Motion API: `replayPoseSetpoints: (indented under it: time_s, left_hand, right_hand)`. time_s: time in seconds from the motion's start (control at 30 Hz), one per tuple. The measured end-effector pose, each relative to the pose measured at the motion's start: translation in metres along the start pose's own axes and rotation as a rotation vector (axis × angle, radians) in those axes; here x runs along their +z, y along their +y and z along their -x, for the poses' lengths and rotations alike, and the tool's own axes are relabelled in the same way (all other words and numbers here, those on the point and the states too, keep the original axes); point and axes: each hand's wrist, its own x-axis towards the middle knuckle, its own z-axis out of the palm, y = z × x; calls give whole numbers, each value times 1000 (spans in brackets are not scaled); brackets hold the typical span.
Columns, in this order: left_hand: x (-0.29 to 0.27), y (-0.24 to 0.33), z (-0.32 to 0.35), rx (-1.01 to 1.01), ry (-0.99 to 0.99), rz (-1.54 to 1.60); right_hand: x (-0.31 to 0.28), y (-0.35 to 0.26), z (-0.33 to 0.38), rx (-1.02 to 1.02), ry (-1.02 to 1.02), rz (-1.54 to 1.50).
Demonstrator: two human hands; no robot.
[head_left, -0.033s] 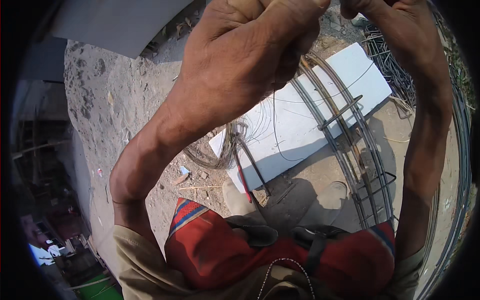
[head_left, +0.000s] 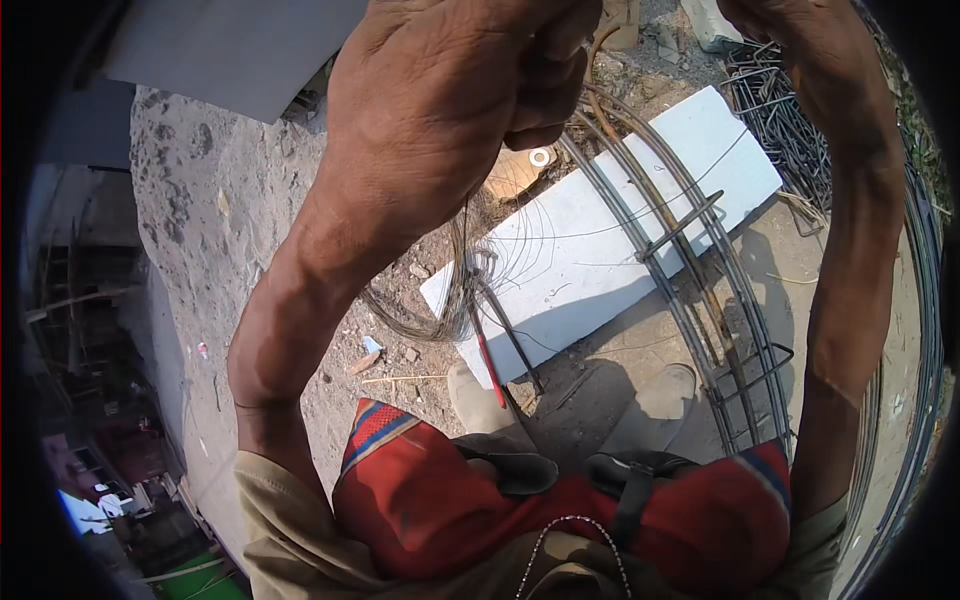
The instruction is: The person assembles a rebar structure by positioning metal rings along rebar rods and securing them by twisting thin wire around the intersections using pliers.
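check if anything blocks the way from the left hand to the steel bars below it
Nothing visible does. The left hand shows right beside the upper part of the steel bars, with no object in between. The white board lies under the bars, not in the way. This single view cannot show the height gap.

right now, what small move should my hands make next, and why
Perhaps lower the left hand a little: it reaches the picture's top edge, as does the right hand, with the steel bars showing below and between them.
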Motion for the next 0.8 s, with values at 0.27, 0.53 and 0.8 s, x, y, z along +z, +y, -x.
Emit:
replayPoseSetpoints:
  time_s: [0.27,0.53,0.8]
  left_hand:
    - [-87,4,1,801,513,-84]
    - [-163,81,48,686,553,264]
    - [-199,80,68,702,1161,-357]
  right_hand:
    - [79,-77,12,726,-388,-877]
    - [105,-63,42,819,-497,-1186]
    - [99,-53,47,837,-636,-1154]
